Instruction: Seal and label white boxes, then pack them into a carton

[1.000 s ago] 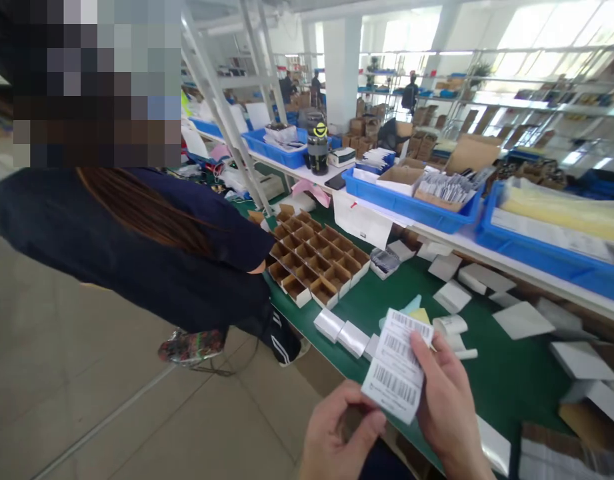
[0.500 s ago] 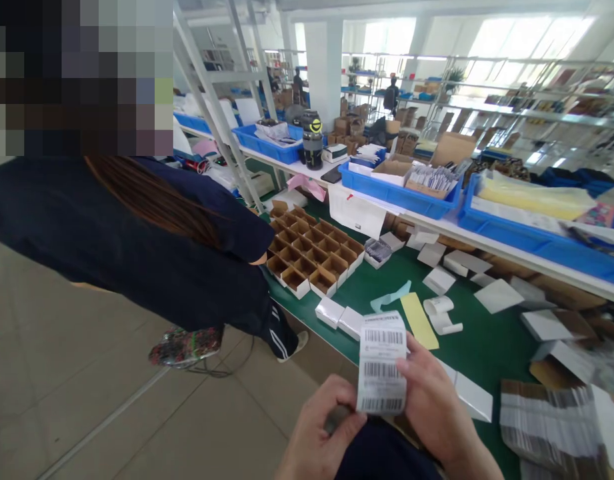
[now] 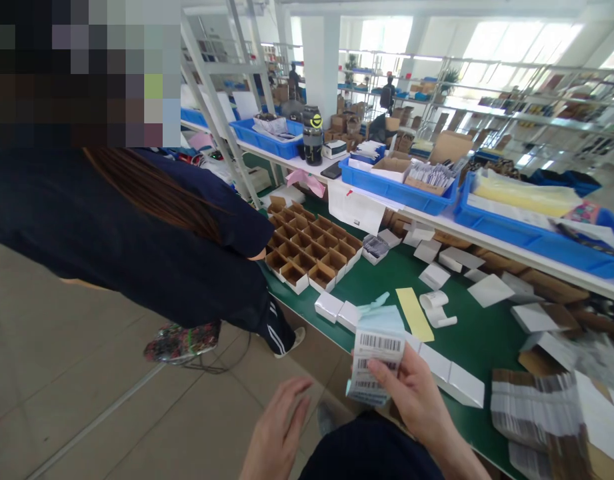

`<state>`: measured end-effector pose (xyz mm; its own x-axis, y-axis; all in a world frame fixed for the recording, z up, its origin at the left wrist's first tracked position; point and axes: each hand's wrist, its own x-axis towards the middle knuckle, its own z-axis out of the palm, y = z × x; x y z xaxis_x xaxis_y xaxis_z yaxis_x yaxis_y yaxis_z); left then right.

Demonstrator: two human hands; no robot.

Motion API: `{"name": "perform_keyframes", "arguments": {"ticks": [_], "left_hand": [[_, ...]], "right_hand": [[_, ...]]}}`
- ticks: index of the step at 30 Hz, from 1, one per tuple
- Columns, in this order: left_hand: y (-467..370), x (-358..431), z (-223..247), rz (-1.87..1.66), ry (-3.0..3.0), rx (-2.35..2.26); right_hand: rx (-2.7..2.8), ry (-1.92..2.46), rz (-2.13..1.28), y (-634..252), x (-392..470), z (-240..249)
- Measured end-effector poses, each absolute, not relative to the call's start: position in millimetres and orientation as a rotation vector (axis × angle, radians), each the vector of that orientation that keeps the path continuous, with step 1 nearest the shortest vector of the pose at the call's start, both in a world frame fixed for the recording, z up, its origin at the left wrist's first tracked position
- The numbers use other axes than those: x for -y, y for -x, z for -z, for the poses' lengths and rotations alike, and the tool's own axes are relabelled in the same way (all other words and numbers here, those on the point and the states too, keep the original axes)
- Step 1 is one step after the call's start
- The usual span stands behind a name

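Note:
A strip of white barcode labels on pale blue backing is gripped in my right hand, the thumb pressed across its face. Its upper end bends back, showing a bare blue stretch. My left hand is to the left of the strip and apart from it, fingers stretched out and thumb separated, with nothing visible in it. Just beyond the strip, small white boxes line the green table's near edge. More white boxes lie beside my right hand.
Open brown-lined boxes stand in a grid on the green table. A yellow paper strip and a curled white label roll lie nearby. Stacked flat cartons are at right. A co-worker stands at left. Blue bins fill the shelf.
My left hand has come away from the label strip and moved left and down, its fingers opening. The strip now bends, with bare blue backing showing at its top; my right hand still holds it.

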<state>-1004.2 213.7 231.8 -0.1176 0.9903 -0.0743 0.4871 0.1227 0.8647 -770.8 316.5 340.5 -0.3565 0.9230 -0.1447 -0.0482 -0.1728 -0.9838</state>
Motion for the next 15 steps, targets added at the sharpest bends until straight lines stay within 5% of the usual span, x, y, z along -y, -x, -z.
{"name": "perform_keyframes", "arguments": {"ticks": [6,15], "left_hand": [[984.8,-227.3,-318.2,-1.382,-1.587,-1.370],[989.2,-186.8,-310.6,-1.474,-1.365,-1.213]], "right_hand": [[1.653,1.078,-1.499,774.7,-276.2,-327.9],[2.087,1.166,-1.338,752.5,-246.4,-330.3]]}}
